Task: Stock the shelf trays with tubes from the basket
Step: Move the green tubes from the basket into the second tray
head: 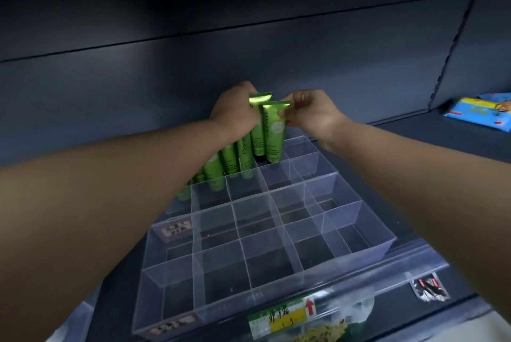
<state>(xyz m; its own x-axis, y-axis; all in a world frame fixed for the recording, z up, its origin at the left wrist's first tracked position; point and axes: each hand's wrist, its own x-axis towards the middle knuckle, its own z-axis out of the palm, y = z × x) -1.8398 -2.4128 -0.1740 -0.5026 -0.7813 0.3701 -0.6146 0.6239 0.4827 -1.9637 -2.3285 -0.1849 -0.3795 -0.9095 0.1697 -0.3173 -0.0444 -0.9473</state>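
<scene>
green glossy plastic tubes (229, 159) stand cap-down along the back row of the clear divided plastic tray (362, 220); the left grip (235, 112) curls round their crimped tops, the right grip (312, 115) pinches the rightmost tube (275, 131) by its top edge.

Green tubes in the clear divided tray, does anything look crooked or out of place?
Nothing stands out. The green tubes stand cap-down in the back row of the clear divided tray. A blue packet lies loose on the dark shelf at right.
</scene>
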